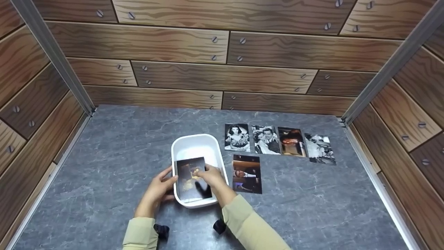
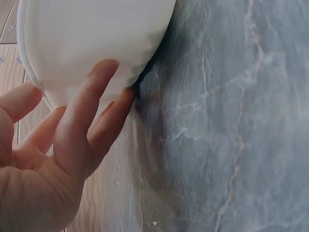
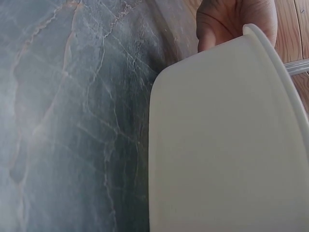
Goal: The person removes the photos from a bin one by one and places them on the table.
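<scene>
A white plastic tub (image 1: 215, 146) stands on the grey marbled surface, with a glossy dark photo (image 1: 185, 189) over its near half. My right hand (image 1: 213, 178) reaches over the tub's right rim and pinches the photo near its right edge, thumb on top; the fingers beneath are hidden. On the tub's other side, my left hand (image 1: 160, 185) touches the outer wall with loosely spread fingers (image 2: 77, 116), its thumb at the rim. The right wrist view shows the tub's outer wall (image 3: 227, 140) and the left hand (image 3: 236, 19) beyond it, while the right hand is out of sight there.
Right of the tub lies a photo of a person (image 1: 247, 173). Behind it is a row: a black-and-white portrait (image 1: 237, 137), a black-and-white couple (image 1: 266, 140), an orange-brown photo (image 1: 292, 141) and a tilted black-and-white photo (image 1: 319, 148). Wood-patterned walls (image 1: 173, 73) enclose the surface.
</scene>
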Motion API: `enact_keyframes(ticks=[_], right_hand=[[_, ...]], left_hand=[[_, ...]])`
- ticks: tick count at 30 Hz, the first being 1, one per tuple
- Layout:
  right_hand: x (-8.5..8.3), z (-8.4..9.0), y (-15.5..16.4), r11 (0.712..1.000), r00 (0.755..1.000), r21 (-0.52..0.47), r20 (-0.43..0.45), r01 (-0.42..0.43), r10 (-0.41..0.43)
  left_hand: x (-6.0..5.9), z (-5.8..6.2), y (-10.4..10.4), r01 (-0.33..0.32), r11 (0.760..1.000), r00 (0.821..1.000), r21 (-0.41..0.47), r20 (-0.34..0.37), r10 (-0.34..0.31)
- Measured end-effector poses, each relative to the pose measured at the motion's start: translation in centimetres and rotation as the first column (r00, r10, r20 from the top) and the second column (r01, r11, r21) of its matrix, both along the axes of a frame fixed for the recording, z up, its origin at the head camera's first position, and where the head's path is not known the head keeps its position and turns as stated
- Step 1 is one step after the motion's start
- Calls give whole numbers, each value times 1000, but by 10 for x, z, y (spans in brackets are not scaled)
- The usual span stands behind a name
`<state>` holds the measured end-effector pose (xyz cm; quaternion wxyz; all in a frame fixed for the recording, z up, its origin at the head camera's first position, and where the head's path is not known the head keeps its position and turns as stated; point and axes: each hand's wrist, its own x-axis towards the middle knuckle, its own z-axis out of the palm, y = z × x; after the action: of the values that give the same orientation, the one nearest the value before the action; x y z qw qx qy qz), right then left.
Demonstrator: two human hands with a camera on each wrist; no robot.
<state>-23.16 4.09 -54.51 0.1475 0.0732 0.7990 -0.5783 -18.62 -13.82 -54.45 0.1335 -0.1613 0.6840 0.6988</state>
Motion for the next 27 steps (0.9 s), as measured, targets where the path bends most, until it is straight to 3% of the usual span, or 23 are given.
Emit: enact_keyframes(ticks=[8, 10, 12, 15, 17, 19, 20, 27], right_hand=[[-2, -2, 1, 1000, 998, 29, -55, 13, -11], [-4, -9, 3, 999, 993, 43, -120, 14, -9], [-16, -39, 6, 999, 976, 24, -217, 40, -34], [-20, -48, 8, 999, 971, -11, -233, 53, -54], [-19, -43, 7, 995, 977, -44, -191, 84, -91], [-8, -14, 5, 995, 989, -31, -116, 93, -96], [-5, -9, 5, 995, 988, -28, -118, 98, -101], [0, -1, 4, 994, 981, 34, -167, 106, -99]], left_hand=[[0, -1, -1, 11, 1000, 1000, -7, 6, -11], [0, 0, -2, 12, 1000, 1000, 2, 0, -12], [1, 0, -2, 4, 1000, 1000, 9, -2, -4], [1, 0, -2, -7, 1000, 1000, 18, 4, 7], [1, -1, -2, -8, 1000, 1000, 22, 2, 8], [1, -1, -1, -7, 1000, 1000, 29, 1, 7], [1, -1, -1, -5, 999, 1000, 35, -2, 5], [2, 0, 0, -5, 1000, 1000, 26, 7, 5]])
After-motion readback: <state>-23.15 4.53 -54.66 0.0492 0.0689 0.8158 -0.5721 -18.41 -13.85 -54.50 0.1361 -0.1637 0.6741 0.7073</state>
